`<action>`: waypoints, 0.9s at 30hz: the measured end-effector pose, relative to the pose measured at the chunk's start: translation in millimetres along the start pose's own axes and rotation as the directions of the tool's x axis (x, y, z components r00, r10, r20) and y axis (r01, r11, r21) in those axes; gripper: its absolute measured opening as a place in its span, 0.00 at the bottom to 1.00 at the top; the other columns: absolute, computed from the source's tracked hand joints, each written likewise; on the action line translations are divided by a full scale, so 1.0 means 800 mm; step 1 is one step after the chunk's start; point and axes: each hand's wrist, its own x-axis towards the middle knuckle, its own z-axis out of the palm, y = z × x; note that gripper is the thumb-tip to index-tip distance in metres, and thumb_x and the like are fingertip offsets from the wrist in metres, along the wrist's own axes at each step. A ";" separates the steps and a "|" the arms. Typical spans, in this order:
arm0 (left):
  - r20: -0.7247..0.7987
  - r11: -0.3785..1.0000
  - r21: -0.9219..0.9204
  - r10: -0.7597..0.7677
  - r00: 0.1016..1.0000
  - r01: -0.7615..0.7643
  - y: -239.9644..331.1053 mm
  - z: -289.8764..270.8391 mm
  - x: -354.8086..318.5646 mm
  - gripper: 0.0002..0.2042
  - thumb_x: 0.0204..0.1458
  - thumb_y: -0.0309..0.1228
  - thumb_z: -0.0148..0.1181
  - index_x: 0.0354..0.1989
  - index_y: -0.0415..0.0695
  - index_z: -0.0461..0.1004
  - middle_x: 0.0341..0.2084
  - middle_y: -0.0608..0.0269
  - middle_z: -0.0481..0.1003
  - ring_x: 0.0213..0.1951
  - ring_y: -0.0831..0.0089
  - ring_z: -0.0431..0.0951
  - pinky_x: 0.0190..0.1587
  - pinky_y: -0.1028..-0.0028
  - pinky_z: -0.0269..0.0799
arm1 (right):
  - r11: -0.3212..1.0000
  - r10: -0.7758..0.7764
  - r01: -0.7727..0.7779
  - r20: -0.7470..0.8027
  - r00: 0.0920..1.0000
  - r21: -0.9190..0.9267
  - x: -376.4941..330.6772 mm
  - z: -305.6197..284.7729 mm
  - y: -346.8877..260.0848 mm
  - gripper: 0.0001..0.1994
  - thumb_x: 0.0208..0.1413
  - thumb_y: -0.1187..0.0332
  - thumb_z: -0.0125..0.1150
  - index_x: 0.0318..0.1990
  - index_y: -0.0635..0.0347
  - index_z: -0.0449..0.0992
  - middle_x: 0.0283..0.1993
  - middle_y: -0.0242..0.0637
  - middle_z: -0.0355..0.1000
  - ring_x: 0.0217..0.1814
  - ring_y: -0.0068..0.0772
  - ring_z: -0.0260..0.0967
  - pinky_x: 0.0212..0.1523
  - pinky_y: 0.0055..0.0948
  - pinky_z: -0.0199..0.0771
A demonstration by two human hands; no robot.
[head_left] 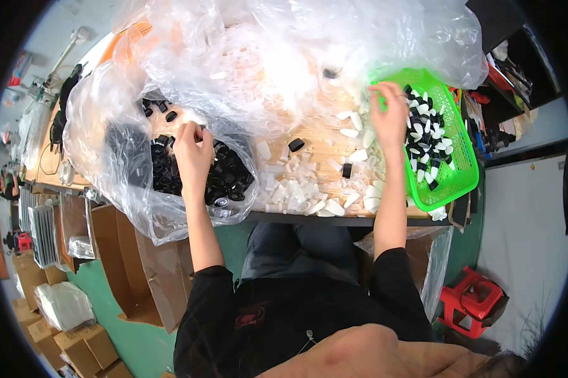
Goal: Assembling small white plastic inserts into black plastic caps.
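Note:
My left hand [194, 151] is over the pile of black caps [228, 173] in the mouth of a clear plastic bag [133, 208]. Its fingers are closed, with a dark bit, seemingly a black cap, between the tips. Farther right, my right hand [390, 116] hovers at the left rim of a green plastic basket [457, 183]. Thumb and fingers there stand apart, and I see nothing held between them. White pointed pieces and black caps lie mixed inside the basket. Between my hands, white tapered pieces [334, 206] and a loose black cap [296, 145] are scattered on the wooden tabletop.
Large clear plastic sheeting [284, 57] covers the table's far side, with many small translucent pieces under it. An open cardboard box [126, 264] stands below the table's left front. A red stool [473, 299] is on the floor at right; cartons [85, 346] are stacked at lower left.

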 end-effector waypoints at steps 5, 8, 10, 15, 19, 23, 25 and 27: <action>0.120 0.718 -0.684 -0.068 0.990 0.132 0.067 0.011 0.039 0.09 0.51 0.21 0.63 0.40 0.35 0.74 0.33 0.61 0.79 0.31 0.84 0.73 0.34 0.84 0.69 | 0.997 0.011 -0.037 0.361 0.933 0.066 -0.022 0.037 -0.007 0.06 0.52 0.80 0.54 0.35 0.62 0.77 0.35 0.41 0.73 0.41 0.41 0.71 0.42 0.34 0.70; 0.240 0.556 -0.805 -0.014 0.971 0.207 0.099 0.036 0.060 0.11 0.51 0.21 0.64 0.43 0.35 0.74 0.35 0.62 0.79 0.32 0.84 0.74 0.35 0.83 0.70 | 0.998 -0.061 0.052 0.400 0.914 0.035 -0.031 0.045 -0.003 0.06 0.50 0.80 0.52 0.33 0.63 0.76 0.34 0.42 0.73 0.39 0.46 0.71 0.42 0.38 0.70; 0.296 0.447 -0.859 0.036 0.955 0.249 0.100 0.053 0.074 0.13 0.51 0.21 0.64 0.45 0.35 0.75 0.36 0.62 0.80 0.32 0.84 0.74 0.36 0.82 0.70 | 0.999 0.004 0.012 0.488 0.873 -0.029 -0.031 0.051 -0.001 0.05 0.50 0.79 0.53 0.32 0.63 0.75 0.34 0.41 0.73 0.39 0.46 0.70 0.43 0.39 0.70; 0.396 0.277 -0.890 0.081 0.915 0.361 0.094 0.096 0.066 0.20 0.53 0.21 0.62 0.55 0.38 0.71 0.40 0.58 0.79 0.36 0.79 0.76 0.38 0.79 0.71 | 0.994 -0.025 0.074 0.470 0.882 -0.085 -0.034 0.047 0.011 0.04 0.50 0.79 0.54 0.32 0.63 0.74 0.32 0.41 0.72 0.40 0.48 0.69 0.43 0.41 0.70; 0.454 0.189 -0.886 0.167 0.875 0.423 0.111 0.104 0.052 0.16 0.55 0.20 0.58 0.53 0.36 0.72 0.43 0.56 0.78 0.44 0.71 0.78 0.47 0.73 0.74 | 0.980 -0.125 0.167 0.322 0.939 -0.106 -0.028 0.054 0.012 0.05 0.51 0.79 0.58 0.36 0.62 0.75 0.34 0.39 0.73 0.39 0.39 0.73 0.41 0.35 0.72; 0.485 0.150 -0.874 0.191 0.854 0.463 0.115 0.104 0.040 0.14 0.56 0.20 0.58 0.51 0.34 0.72 0.43 0.56 0.78 0.47 0.68 0.78 0.54 0.71 0.73 | 0.941 0.137 -0.216 0.288 0.948 0.262 -0.021 0.043 -0.046 0.05 0.56 0.78 0.59 0.40 0.64 0.75 0.41 0.37 0.75 0.40 0.28 0.74 0.39 0.27 0.74; 0.479 0.090 -0.877 0.209 0.852 0.472 0.119 0.106 0.036 0.14 0.56 0.20 0.58 0.51 0.35 0.73 0.43 0.57 0.78 0.46 0.69 0.79 0.53 0.74 0.73 | 0.513 0.184 -0.334 0.278 0.943 0.791 -0.030 0.043 -0.060 0.06 0.59 0.78 0.58 0.43 0.67 0.73 0.47 0.39 0.74 0.41 0.23 0.74 0.37 0.22 0.73; 0.455 0.081 -0.890 0.227 0.861 0.449 0.121 0.107 0.033 0.14 0.57 0.19 0.57 0.52 0.35 0.72 0.43 0.57 0.78 0.46 0.69 0.79 0.53 0.73 0.73 | 0.507 0.177 -0.301 0.244 0.953 0.807 -0.037 0.044 -0.082 0.06 0.60 0.78 0.57 0.43 0.68 0.72 0.46 0.39 0.73 0.41 0.24 0.74 0.38 0.22 0.73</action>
